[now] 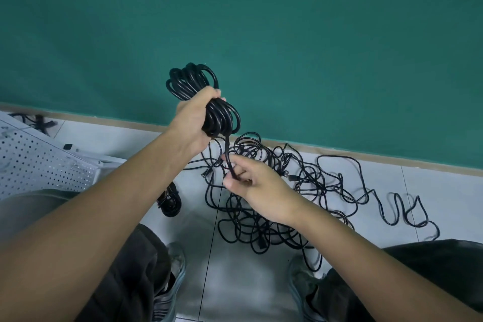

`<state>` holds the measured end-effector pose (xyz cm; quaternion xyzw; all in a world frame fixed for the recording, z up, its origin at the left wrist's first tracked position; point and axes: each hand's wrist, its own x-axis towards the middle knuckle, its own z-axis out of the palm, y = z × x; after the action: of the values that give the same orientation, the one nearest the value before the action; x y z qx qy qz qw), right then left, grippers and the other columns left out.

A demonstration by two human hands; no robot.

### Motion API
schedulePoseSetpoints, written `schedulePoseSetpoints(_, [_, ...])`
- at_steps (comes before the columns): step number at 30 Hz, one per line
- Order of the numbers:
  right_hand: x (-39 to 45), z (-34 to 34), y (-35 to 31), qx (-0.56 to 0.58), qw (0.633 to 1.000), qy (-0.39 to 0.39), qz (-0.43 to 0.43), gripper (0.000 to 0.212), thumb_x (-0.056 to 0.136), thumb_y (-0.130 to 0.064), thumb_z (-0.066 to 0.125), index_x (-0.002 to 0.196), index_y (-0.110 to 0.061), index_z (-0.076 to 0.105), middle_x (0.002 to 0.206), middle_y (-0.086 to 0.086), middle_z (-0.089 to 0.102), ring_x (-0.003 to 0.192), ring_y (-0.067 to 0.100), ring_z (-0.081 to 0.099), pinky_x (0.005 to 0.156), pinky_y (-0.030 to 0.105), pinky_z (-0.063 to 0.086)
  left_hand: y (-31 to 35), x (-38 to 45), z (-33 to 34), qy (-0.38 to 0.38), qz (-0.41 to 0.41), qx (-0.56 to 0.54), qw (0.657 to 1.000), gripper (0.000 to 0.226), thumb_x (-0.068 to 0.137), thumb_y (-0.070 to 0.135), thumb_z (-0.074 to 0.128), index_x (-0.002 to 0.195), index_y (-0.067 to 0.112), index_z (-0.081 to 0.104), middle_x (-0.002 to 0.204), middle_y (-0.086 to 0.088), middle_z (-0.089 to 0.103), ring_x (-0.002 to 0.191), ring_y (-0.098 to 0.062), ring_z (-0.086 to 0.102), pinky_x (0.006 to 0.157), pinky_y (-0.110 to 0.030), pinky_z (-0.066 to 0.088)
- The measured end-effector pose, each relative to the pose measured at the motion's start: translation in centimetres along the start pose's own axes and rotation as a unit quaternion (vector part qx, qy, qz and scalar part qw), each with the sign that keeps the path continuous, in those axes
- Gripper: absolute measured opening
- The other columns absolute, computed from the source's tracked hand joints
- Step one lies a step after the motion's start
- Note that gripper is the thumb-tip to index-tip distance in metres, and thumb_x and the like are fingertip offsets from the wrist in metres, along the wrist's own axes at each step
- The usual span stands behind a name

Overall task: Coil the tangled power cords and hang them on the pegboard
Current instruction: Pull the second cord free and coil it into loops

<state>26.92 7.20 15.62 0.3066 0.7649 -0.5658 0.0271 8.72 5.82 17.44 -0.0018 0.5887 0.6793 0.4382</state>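
Observation:
My left hand (193,117) grips a thick coil of black power cord (190,81) held up in front of the green wall. A loose end of that cord (228,149) hangs down from the coil. My right hand (251,185) pinches this end just below the coil. Under both hands a tangled heap of black cords (282,191) lies spread on the floor, trailing off to the right. A white pegboard (39,167) lies tilted at the left.
A second small coiled black cord (170,202) lies on the floor beside my left leg. More black cable (39,121) sits behind the pegboard. My shoes (172,280) stand on the grey tiles near the heap. The green wall (287,34) rises straight ahead.

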Motion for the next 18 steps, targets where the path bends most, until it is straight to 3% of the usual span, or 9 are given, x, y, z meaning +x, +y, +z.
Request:
schedulePoseSetpoints(3, [0.0, -0.5, 0.1, -0.049, 0.996, 0.061, -0.03, 0.022, 0.1, -0.005, 0.057, 0.119, 0.006, 0.062, 0.089, 0.007, 0.07, 0.08, 0.005, 0.066, 0.091, 0.029, 0.052, -0.2, -0.1, -0.1, -0.028, 0.0, 0.084, 0.996, 0.012, 0.094, 0.014, 0.067, 0.083, 0.011, 0.067, 0.073, 0.001, 0.067, 0.062, -0.016, 0.064, 0.061, -0.029, 0.054])
schedulePoseSetpoints(6, [-0.6, -1.3, -0.7, -0.086, 0.988, 0.106, -0.066, 0.028, 0.102, -0.007, 0.057, 0.127, -0.007, 0.069, 0.087, -0.011, 0.075, 0.074, 0.001, 0.068, 0.078, 0.018, 0.055, -0.3, -0.1, -0.2, -0.049, -0.009, 0.136, 0.989, 0.012, 0.094, 0.016, 0.068, 0.083, 0.011, 0.069, 0.075, -0.001, 0.068, 0.067, -0.017, 0.065, 0.062, -0.029, 0.054])
schedulePoseSetpoints(8, [-0.8, -2.1, -1.4, -0.094, 0.981, 0.139, -0.096, 0.029, 0.104, -0.006, 0.054, 0.127, -0.013, 0.07, 0.098, -0.007, 0.077, 0.07, -0.011, 0.063, 0.07, 0.008, 0.049, -0.3, -0.1, -0.3, -0.078, -0.022, 0.152, 0.985, 0.012, 0.094, 0.017, 0.067, 0.084, 0.011, 0.068, 0.077, -0.001, 0.066, 0.073, -0.018, 0.064, 0.069, -0.03, 0.054])
schedulePoseSetpoints(10, [-0.9, -3.0, -2.0, -0.096, 0.972, 0.169, -0.13, 0.026, 0.103, -0.002, 0.053, 0.119, -0.011, 0.072, 0.099, -0.001, 0.076, 0.074, -0.013, 0.062, 0.069, 0.002, 0.043, -0.5, -0.4, -0.2, -0.117, -0.043, 0.162, 0.979, 0.011, 0.094, 0.015, 0.065, 0.084, 0.011, 0.067, 0.076, -0.002, 0.063, 0.073, -0.019, 0.061, 0.07, -0.032, 0.052])
schedulePoseSetpoints(12, [-0.9, -3.7, -2.3, -0.107, 0.96, 0.192, -0.172, 0.021, 0.101, 0.001, 0.055, 0.111, -0.011, 0.07, 0.098, -0.001, 0.073, 0.087, -0.005, 0.065, 0.077, 0.005, 0.045, -0.5, -0.9, 0.2, -0.163, -0.06, 0.177, 0.969, 0.014, 0.095, 0.016, 0.062, 0.081, 0.012, 0.065, 0.076, -0.004, 0.06, 0.067, -0.019, 0.058, 0.062, -0.029, 0.051])
schedulePoseSetpoints(15, [-0.6, -4.7, -2.3, -0.138, 0.936, 0.247, -0.207, 0.011, 0.097, -0.005, 0.067, 0.103, -0.013, 0.062, 0.096, -0.009, 0.064, 0.086, -0.006, 0.062, 0.08, 0.016, 0.05, -0.3, -1.7, 0.6, -0.212, -0.078, 0.184, 0.956, 0.015, 0.097, 0.019, 0.058, 0.084, 0.012, 0.062, 0.075, -0.004, 0.058, 0.062, -0.017, 0.056, 0.054, -0.025, 0.051])
schedulePoseSetpoints(18, [-0.3, -6.0, -2.5, -0.103, 0.939, 0.277, -0.177, 0.028, 0.086, -0.02, 0.081, 0.1, -0.018, 0.057, 0.099, -0.012, 0.056, 0.077, 0.008, 0.067, 0.077, 0.027, 0.055, -0.3, -2.2, 0.8, -0.227, -0.101, 0.187, 0.95, 0.014, 0.097, 0.017, 0.058, 0.085, 0.013, 0.062, 0.073, -0.002, 0.058, 0.058, -0.015, 0.056, 0.052, -0.026, 0.052])
